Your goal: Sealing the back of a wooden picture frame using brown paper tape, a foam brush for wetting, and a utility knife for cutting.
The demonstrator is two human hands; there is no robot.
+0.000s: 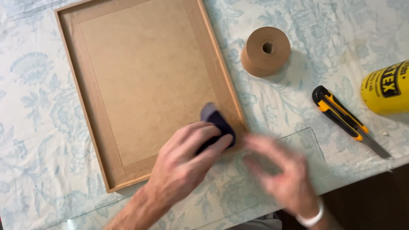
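A wooden picture frame (85, 106) lies face down on the table, its brown backing board (145, 72) showing. My left hand (183, 162) grips a small dark purple block (217, 123) and presses it on the board near the frame's lower right corner. My right hand (281, 174) is blurred with motion, fingers spread, just right of that corner. It holds nothing and hovers over a clear glass pane (311, 145) that lies flat on the cloth.
A roll of brown paper tape (266, 51) stands right of the frame. A yellow and black utility knife (345, 119) lies with its blade out, near a yellow container (387, 89) at the right edge. A floral tablecloth (34, 85) covers the table; the table's front edge (366, 170) runs at lower right.
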